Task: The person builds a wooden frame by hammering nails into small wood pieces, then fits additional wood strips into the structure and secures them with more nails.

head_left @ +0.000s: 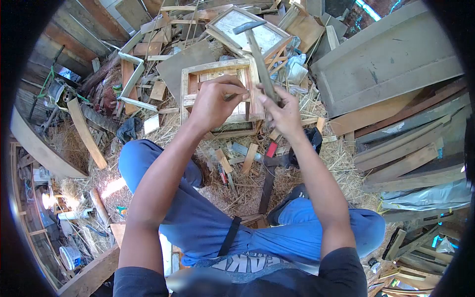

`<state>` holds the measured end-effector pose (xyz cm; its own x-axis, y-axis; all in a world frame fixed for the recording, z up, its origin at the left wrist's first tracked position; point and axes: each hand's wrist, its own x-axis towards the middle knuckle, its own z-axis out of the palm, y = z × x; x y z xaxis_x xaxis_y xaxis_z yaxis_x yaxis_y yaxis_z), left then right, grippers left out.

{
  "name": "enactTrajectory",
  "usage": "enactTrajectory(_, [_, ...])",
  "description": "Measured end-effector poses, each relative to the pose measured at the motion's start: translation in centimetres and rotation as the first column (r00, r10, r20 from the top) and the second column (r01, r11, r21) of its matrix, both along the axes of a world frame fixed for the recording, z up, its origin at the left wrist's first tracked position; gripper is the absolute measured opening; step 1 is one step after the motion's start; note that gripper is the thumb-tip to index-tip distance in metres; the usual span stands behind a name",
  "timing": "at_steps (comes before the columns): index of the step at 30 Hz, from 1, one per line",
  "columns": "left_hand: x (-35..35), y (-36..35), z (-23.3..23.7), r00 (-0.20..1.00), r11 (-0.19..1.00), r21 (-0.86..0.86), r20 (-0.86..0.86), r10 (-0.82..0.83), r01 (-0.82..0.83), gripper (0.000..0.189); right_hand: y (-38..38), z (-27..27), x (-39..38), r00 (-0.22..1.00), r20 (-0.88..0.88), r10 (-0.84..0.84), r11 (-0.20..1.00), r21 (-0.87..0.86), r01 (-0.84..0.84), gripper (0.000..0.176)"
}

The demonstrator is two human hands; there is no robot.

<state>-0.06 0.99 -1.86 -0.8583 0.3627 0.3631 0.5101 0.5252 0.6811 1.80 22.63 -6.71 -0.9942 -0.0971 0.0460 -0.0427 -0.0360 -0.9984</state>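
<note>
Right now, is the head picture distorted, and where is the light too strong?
Head view: the fisheye lens bends the large grey wooden panel and blackens the corners; sun glare bleaches the straw-covered floor lower left; the wooden-handled hammer looks sharp.

Left hand [215, 101] beside right hand [283, 111], clenched

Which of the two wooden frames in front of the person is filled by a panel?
The farther frame, behind the head of the hammer: a pale panel fills it. The nearer frame, by the left hand, is open.
</note>
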Motion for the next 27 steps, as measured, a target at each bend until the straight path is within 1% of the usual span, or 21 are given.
enactTrajectory(2, [-0.1,0.0,-0.1,1.000,1.000,0.002,-0.009,0.004,-0.004,0.015,1.6,1.9,-0.5,1.000,0.008,-0.015,1.000,0.023,0.015,0.027])
enactTrajectory(4, [0.1,0.2,0.1,1.000,1.000,0.013,0.006,0.007,-0.007,0.015,3.0,4.7,-1.3,0.998,-0.061,-0.032,0.985,0.165,0.041,0.027])
enactTrajectory(8, [0.1,0.4,0.2,0.999,1.000,0.009,0.026,0.028,-0.028,0.013,6.3,8.0,-2.9,0.998,-0.069,0.004,0.973,0.229,0.012,0.026])
enactTrajectory(10, [0.0,0.3,0.1,0.999,0.999,0.014,0.029,0.029,-0.030,0.014,7.7,10.3,-2.5,0.997,0.002,0.076,0.897,0.437,-0.069,0.028])
enactTrajectory(11, [0.0,0.3,0.0,0.999,0.999,0.020,0.035,0.032,-0.033,0.014,8.2,11.5,-1.8,0.997,0.005,0.080,0.894,0.442,-0.074,0.028])
enactTrajectory(13, [-0.1,0.2,0.0,0.999,0.999,0.012,0.018,0.032,-0.032,0.014,8.7,13.6,0.7,0.993,-0.036,0.109,0.842,0.534,-0.073,0.036])
enactTrajectory(14, [-0.1,0.1,0.0,1.000,1.000,-0.004,0.002,0.024,-0.024,0.015,9.1,13.5,1.8,0.993,-0.031,0.117,0.839,0.537,-0.082,0.036])
enactTrajectory(16, [-0.1,0.1,-0.2,1.000,1.000,0.012,0.004,0.026,-0.026,0.015,9.4,13.6,3.5,0.948,-0.229,0.221,0.745,0.667,-0.013,0.047])
enactTrajectory(17, [-0.1,0.0,-0.2,1.000,1.000,0.020,0.000,0.018,-0.018,0.015,9.5,14.0,3.7,0.948,-0.227,0.223,0.745,0.666,-0.015,0.047])
enactTrajectory(19, [0.0,0.1,-0.3,1.000,1.000,0.018,-0.004,0.021,-0.021,0.015,9.1,15.8,4.3,0.971,0.092,0.222,0.566,0.798,-0.205,0.054])
enactTrajectory(20, [-0.1,0.1,-0.2,1.000,0.999,0.020,-0.013,0.025,-0.025,0.015,9.4,14.9,4.5,0.972,0.093,0.216,0.571,0.796,-0.203,0.054])
enactTrajectory(21, [-0.2,0.2,-0.2,1.000,1.000,0.018,-0.013,0.024,-0.024,0.015,9.5,13.8,4.5,0.948,-0.088,0.307,0.625,0.769,-0.131,0.054])
enactTrajectory(22, [-0.2,0.2,-0.2,1.000,1.000,0.023,-0.013,0.020,-0.020,0.015,9.7,13.0,4.4,0.884,-0.268,0.383,0.681,0.728,-0.075,0.055])
enactTrajectory(24, [0.1,0.0,-0.1,1.000,0.999,0.031,-0.008,0.027,-0.027,0.015,10.3,12.6,4.6,0.875,-0.258,0.409,0.658,0.748,-0.086,0.056])
enactTrajectory(26, [0.1,0.2,0.1,1.000,1.000,0.003,-0.005,0.030,-0.030,0.015,10.3,12.6,5.0,0.872,-0.247,0.423,0.634,0.768,-0.090,0.057])
enactTrajectory(27, [0.1,0.3,0.0,1.000,1.000,0.004,-0.004,0.027,-0.027,0.015,10.4,12.8,5.1,0.889,-0.194,0.415,0.599,0.793,-0.107,0.057])
